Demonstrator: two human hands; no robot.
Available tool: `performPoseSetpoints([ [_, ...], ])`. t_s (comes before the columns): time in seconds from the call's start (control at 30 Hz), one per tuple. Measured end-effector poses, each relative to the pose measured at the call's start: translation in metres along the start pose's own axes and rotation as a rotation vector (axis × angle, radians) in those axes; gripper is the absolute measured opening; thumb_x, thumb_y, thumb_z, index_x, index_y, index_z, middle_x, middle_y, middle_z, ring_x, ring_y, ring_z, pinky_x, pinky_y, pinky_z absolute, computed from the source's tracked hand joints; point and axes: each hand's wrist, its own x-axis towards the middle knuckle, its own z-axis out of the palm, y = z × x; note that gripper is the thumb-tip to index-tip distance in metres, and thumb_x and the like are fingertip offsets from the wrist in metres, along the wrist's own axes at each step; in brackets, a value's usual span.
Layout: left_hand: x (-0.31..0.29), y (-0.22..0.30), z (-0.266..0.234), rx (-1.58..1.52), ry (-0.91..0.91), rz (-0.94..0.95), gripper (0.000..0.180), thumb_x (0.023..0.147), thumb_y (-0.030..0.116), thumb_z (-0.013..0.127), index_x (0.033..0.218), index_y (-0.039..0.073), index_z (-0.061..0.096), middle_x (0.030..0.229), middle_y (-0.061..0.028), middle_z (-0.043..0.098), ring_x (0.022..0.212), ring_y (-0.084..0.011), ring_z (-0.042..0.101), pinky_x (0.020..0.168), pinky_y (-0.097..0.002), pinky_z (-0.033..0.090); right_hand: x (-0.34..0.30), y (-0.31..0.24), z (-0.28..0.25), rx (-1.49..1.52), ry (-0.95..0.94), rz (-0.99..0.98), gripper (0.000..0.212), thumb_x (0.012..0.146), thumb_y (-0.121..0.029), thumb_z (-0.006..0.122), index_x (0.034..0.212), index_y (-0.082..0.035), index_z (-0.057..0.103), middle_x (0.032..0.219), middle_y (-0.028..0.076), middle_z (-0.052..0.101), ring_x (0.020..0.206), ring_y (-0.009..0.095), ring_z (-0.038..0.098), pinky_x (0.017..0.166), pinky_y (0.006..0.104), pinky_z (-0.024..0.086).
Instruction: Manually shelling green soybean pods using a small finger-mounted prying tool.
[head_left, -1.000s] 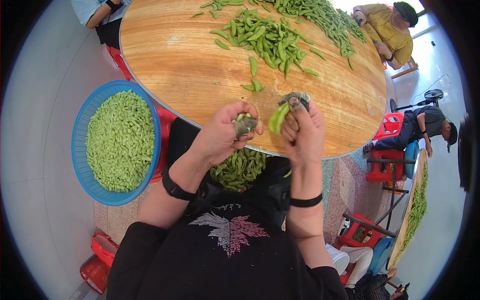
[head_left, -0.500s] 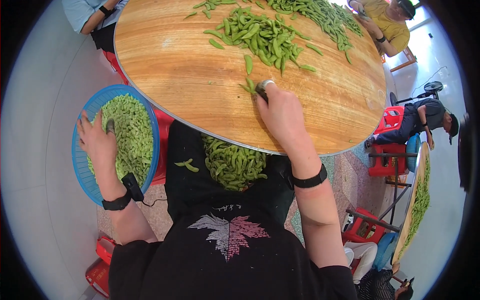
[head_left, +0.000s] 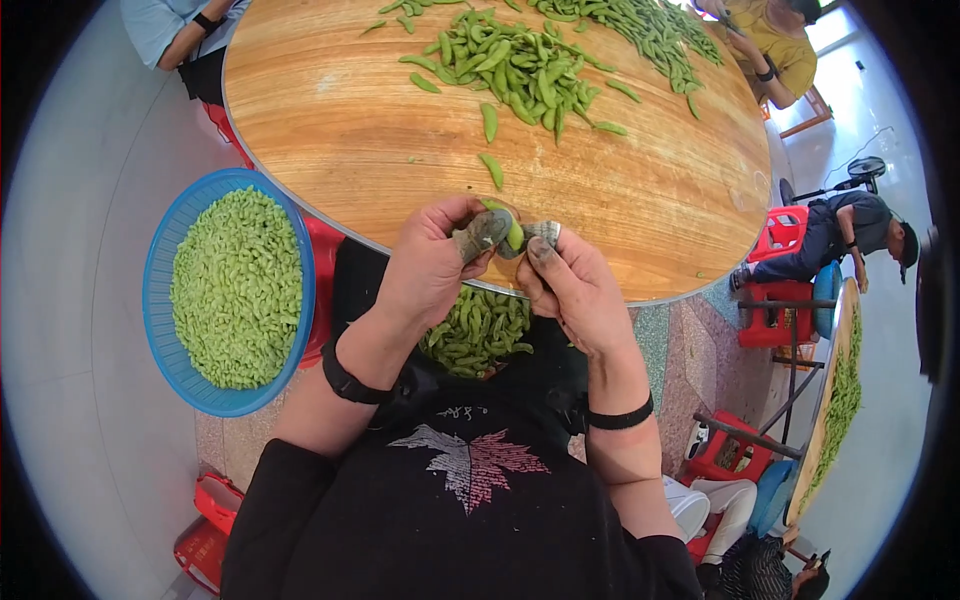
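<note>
Over the near edge of the table, my two hands meet around one green soybean pod [head_left: 514, 236]. The thumb and fingers of my left hand [head_left: 428, 258] are closed on it. My right hand [head_left: 577, 285] pinches its right side. Dark, worn coverings wrap some of my fingertips. Just beyond my hands a single pod [head_left: 491, 170] lies on the wood, with another pod [head_left: 489, 122] farther off. A heap of pods [head_left: 520, 70] sits past those. Left of me, shelled green beans [head_left: 238, 290] fill a blue basket [head_left: 160, 345].
More pods [head_left: 475, 335] lie below the edge of the round wooden table [head_left: 340, 150], at my lap. A red stool [head_left: 325, 275] stands by the basket. People sit across the table, including one in a yellow shirt [head_left: 790, 65]. Another pod-covered table [head_left: 835, 420] is at right.
My left hand has come from the basket of beans to the table edge. My right hand has drawn back toward me, and both hands now grip a pod.
</note>
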Motion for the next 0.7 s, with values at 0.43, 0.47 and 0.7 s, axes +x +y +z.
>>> performPoseSetpoints([
  [0.43, -0.005, 0.004, 0.002, -0.059, -0.122, -0.101, 0.013, 0.086, 0.015, 0.061, 0.094, 0.005, 0.06, 0.08, 0.0011, 0.057, 0.062, -0.0025, 0.045, 0.053, -0.0154, 0.034, -0.008, 0.006, -0.004, 0.292, -0.121, 0.163, 0.014, 0.096, -0.015, 0.043, 0.091, -0.006, 0.053, 0.063, -0.002, 0.046, 0.047, 0.002, 0.031, 0.041, 0.0174, 0.024],
  [0.47, -0.006, 0.005, 0.003, -0.07, -0.129, -0.131, 0.014, 0.084, 0.016, 0.063, 0.094, 0.006, 0.059, 0.08, 0.0012, 0.057, 0.063, -0.0027, 0.046, 0.053, -0.0154, 0.036, -0.008, 0.008, -0.004, 0.318, -0.146, 0.171, 0.014, 0.095, -0.015, 0.044, 0.097, -0.005, 0.054, 0.064, -0.002, 0.049, 0.046, 0.002, 0.032, 0.041, 0.0169, 0.024],
  [0.7, -0.007, 0.002, 0.01, 0.448, 0.068, 0.042, 0.017, 0.08, 0.008, 0.066, 0.095, 0.003, 0.059, 0.08, 0.0, 0.057, 0.063, -0.0044, 0.05, 0.055, -0.0173, 0.042, 0.003, 0.022, 0.003, -0.534, 0.134, -0.291, 0.015, 0.091, -0.01, 0.045, 0.082, -0.006, 0.056, 0.058, -0.005, 0.046, 0.049, 0.002, 0.039, 0.043, 0.0189, 0.029],
])
